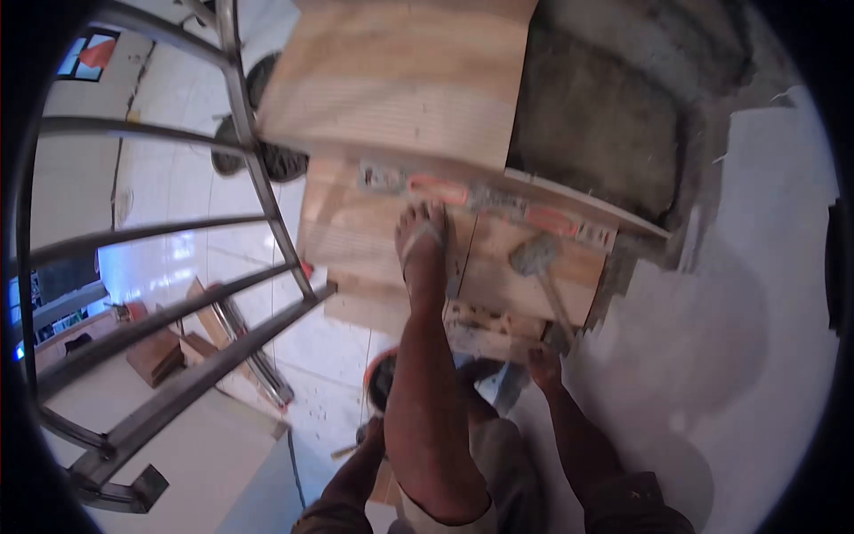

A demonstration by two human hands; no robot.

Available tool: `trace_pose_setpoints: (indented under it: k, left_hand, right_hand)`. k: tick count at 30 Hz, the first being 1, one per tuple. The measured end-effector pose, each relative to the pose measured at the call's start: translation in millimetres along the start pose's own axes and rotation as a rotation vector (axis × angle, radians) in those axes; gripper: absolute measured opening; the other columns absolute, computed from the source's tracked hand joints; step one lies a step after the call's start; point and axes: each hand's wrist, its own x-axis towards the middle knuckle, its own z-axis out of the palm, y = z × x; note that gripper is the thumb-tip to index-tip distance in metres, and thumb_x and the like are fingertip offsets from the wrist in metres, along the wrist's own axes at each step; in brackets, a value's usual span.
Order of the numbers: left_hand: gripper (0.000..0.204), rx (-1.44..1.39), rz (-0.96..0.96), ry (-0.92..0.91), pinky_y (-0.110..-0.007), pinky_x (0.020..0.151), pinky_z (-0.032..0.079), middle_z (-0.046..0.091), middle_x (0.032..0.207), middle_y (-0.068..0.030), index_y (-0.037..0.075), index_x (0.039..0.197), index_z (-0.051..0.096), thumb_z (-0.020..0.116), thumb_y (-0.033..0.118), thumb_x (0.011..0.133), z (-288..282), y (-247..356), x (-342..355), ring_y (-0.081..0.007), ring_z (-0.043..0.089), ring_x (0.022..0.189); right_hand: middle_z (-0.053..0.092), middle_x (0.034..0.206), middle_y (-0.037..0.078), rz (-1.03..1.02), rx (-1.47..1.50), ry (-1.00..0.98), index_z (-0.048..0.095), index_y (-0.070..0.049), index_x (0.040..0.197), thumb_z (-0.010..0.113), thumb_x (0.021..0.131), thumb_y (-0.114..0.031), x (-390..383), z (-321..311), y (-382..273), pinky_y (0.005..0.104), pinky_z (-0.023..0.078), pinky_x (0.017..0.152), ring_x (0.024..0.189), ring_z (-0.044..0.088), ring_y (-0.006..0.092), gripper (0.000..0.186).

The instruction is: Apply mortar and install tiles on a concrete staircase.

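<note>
grey-headed tool: the grey-headed tool point(536, 258) lies on the right part of the wood-toned step tile point(498, 276), its lumpy head far and left, its pale handle slanting near and right.
right hand: the right hand point(544, 365) is at the near right edge of the step, just beside a small grey piece point(559, 341) and close to the handle's near end; i cannot tell whether it grasps anything.
left hand: the left hand point(372, 434) hangs low on the near left, beside a short pale stick point(343, 452); too dim to tell whether the fingers close on it.
tool's handling: probably heavier at the head, with a stiff handle; the grey coating looks gritty and may smear. the handle's near half seems the best hold.
tile's handling: likely hard, heavy and brittle at the corners; best held under opposite edges, off the mortar.
foot: a sandalled foot point(420, 238) stands on the tile, left of the tool.
surroundings: metal railing point(258, 178) left, white wall point(756, 267) right.
</note>
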Motion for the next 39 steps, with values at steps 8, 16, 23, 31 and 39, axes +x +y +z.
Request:
trace_pose_setpoints:
  k: [8, 16, 23, 31, 39]
  left_hand:
    - [0.068, -0.071, -0.013, -0.262, -0.049, 0.093, 0.055, 0.074, 0.11, -0.0189, 0.014, 0.114, 0.074, 0.064, 0.074, 0.084, 47, -86, -194, -0.0375, 0.07, 0.11]
    - [0.066, -0.418, 0.019, 0.257, -0.05, 0.081, 0.057, 0.073, 0.09, -0.0269, 0.002, 0.097, 0.075, 0.067, 0.066, 0.088, -104, -35, -329, -0.0424, 0.073, 0.09]
    - [0.034, -0.883, 0.118, 0.506, -0.032, 0.068, 0.052, 0.067, 0.076, -0.0044, 0.0, 0.098, 0.068, 0.08, 0.031, 0.089, -254, 44, -432, -0.0146, 0.062, 0.071]
    - [0.066, -1.321, 0.72, 0.761, -0.019, 0.048, 0.017, 0.041, 0.073, 0.0109, 0.002, 0.12, 0.062, 0.044, 0.063, 0.103, -386, 84, -427, 0.0008, 0.027, 0.056]
    - [0.067, -1.531, 0.742, 0.585, -0.018, 0.046, 0.018, 0.041, 0.072, 0.0108, 0.008, 0.109, 0.063, 0.052, 0.073, 0.097, -516, 172, -336, -0.0004, 0.028, 0.05]
  right_hand:
    - [0.068, 0.076, 0.008, 0.2, 0.416, -0.015, 0.069, -0.001, 0.09, 0.063, 0.095, -0.023, 27, -85, -97, 0.0342, 0.05, 0.057, 0.065, 0.065, 0.0171, 0.023]
    - [0.068, 0.073, 0.007, 0.175, 0.356, 0.167, 0.067, -0.002, 0.079, 0.065, 0.093, -0.02, 66, -136, -179, 0.0359, 0.049, 0.056, 0.064, 0.064, 0.0172, 0.022]
    - [0.068, 0.074, 0.006, 0.091, 0.235, 0.251, 0.07, -0.007, 0.082, 0.069, 0.091, -0.022, 66, -198, -187, 0.0347, 0.05, 0.058, 0.063, 0.062, 0.0157, 0.017]
    - [0.071, 0.078, 0.009, 0.3, 0.45, 0.25, 0.073, -0.004, 0.094, 0.068, 0.094, -0.026, 15, -208, -214, 0.0379, 0.053, 0.062, 0.067, 0.066, 0.0215, 0.023]
    - [0.068, 0.073, 0.004, 0.267, 0.646, 0.241, 0.07, -0.005, 0.086, 0.069, 0.095, -0.023, -24, -192, -206, 0.0345, 0.05, 0.057, 0.058, 0.062, 0.0176, 0.019]
